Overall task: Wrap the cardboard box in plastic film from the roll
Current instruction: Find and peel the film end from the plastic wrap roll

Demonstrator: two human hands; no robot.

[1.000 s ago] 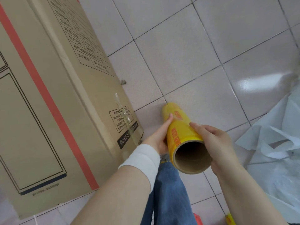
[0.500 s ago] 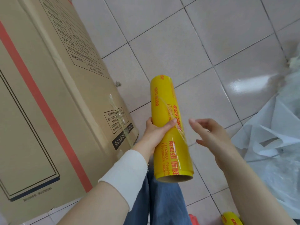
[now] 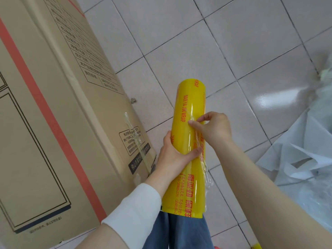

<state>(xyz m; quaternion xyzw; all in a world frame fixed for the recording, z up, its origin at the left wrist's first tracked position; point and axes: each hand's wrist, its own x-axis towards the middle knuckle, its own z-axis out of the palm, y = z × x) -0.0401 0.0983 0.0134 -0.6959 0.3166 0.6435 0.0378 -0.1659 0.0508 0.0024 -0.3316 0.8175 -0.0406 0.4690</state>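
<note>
Since the earlier frame, you swung the roll (image 3: 190, 141) upright beside the box (image 3: 53, 123) and brought your right hand (image 3: 213, 128) onto it. Your left hand (image 3: 172, 155) was wrapped around the roll's middle, while your right fingertips (image 3: 191, 123) were pinched narrowly at the loose film edge (image 3: 204, 168). That thin edge could have torn or clung back if you pulled unevenly.

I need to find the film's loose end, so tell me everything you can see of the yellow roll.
The roll is a long cylinder of glossy yellow film with red print, including "WRAP". It is held up over the floor, far end tilted away, right of the box. The left hand grips its middle from the left; the right hand pinches at its surface. A crumpled clear strip hangs loose along its right side.
</note>
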